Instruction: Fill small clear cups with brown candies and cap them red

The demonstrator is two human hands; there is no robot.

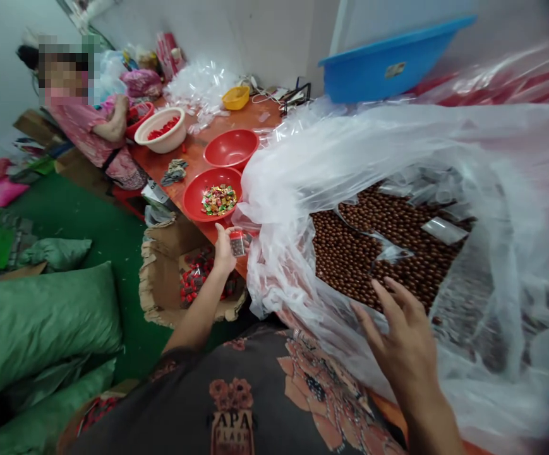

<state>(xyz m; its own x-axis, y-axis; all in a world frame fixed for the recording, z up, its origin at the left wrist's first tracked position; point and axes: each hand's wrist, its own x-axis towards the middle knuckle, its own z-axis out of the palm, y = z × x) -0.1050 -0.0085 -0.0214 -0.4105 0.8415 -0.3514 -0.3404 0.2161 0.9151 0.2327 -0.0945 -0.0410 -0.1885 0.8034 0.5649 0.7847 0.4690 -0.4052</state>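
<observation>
My left hand [225, 250] is closed around a small clear jar [237, 245] with a red lid and dark contents, held at the table's front edge. Over the near side of a large clear plastic bag [283, 183], my right hand [403, 335] is open with fingers spread and nothing in it. Inside the bag lies a mass of round brown chocolate-like balls [359, 253]. Empty clear tubes [443, 231] and a scoop-like clear plastic piece [392, 251] rest on the balls. Below my left hand, a cardboard box [153, 259] holds many red-lidded jars [193, 281].
A red bowl [193, 199] holds wrapped sweets; another red bowl [231, 148] stands behind it. Farther along are a white bowl [163, 142] of red lids and a seated co-worker [84, 133]. A blue basin [392, 66] stands at the back. Green sacks [47, 316] lie on the left floor.
</observation>
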